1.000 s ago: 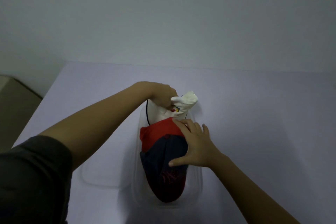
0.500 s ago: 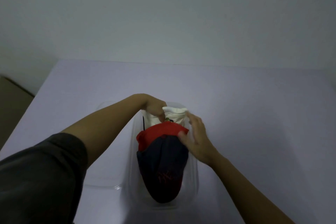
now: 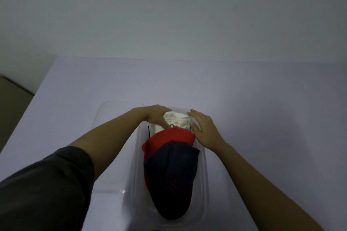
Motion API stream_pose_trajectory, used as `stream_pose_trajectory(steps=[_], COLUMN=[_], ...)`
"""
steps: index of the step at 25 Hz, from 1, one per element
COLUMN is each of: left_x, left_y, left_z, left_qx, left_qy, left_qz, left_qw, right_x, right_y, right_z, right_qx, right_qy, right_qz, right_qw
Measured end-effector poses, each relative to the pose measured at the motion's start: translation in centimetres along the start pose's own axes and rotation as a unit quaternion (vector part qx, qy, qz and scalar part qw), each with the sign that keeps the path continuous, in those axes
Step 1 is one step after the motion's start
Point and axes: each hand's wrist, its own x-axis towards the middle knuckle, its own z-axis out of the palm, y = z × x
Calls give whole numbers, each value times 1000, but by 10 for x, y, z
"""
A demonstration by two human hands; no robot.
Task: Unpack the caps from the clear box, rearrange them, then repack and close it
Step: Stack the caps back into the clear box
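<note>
The clear box (image 3: 204, 174) stands on the table (image 3: 262, 108), and its lid (image 3: 105, 118) lies just beside it on the left. Three caps are nested lengthwise inside: the white cap (image 3: 178, 120) at the far end, the red cap (image 3: 169, 137) overlapping it, and the dark cap (image 3: 170, 184) nearest. The left hand (image 3: 155, 116) curls its fingers (image 3: 160, 121) over the white cap's left edge. The right hand (image 3: 203, 129) lays straight, closed fingers against the right side. This two-sided hold probably tucks the crown below the rim so the lid can seat.
</note>
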Motion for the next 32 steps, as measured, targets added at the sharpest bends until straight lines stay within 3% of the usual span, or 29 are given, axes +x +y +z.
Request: stream_pose_trajectory(steps=[3, 6, 10, 14, 16, 18, 20, 23, 24, 28, 30, 32], left_x=[-19, -39, -51, -49, -56, -69, -84, -97, -95, -75, -73, -82], left_y=[-9, -20, -26, -22, -22, -24, -28, -28, -28, -23, -21, -12], left_z=[9, 24, 48, 55, 55, 56, 58, 67, 70, 78, 83, 93], left_qx=[-44, -62, -20, -34, -95, -131, -152, -131, -110, -56, -56, -110], left_qy=[79, 163, 182, 215, 244, 269, 251, 137, 134, 236, 302, 404], left_qz=[-1, -47, -69, -78, -77, -60, -59, -61, -56, -45, -43, -48], left_qw=[996, 984, 981, 973, 962, 952, 954, 980, 983, 969, 951, 907], right_x=[10, 10, 9, 15, 14, 6, -5, -22, -24, -18, -24, -41], right_y=[7, 9, 6, -2, -5, -4, -1, -4, -4, -10, -16, -25], right_z=[-1, -1, -6, -10, -11, -17, -31, -44, -41, -23, -21, -19], right_qx=[-80, -60, -60, -220, -185, -35, 64, 28, -8, -107, -64, 37], right_qy=[6, 11, -10, -10, -9, -19, -26, -109, -139, -80, -46, -27], right_qz=[-19, -40, -69, -20, -11, -3, -4, -30, -36, -32, -15, 10], right_qw=[997, 997, 996, 975, 983, 999, 998, 993, 990, 990, 997, 999])
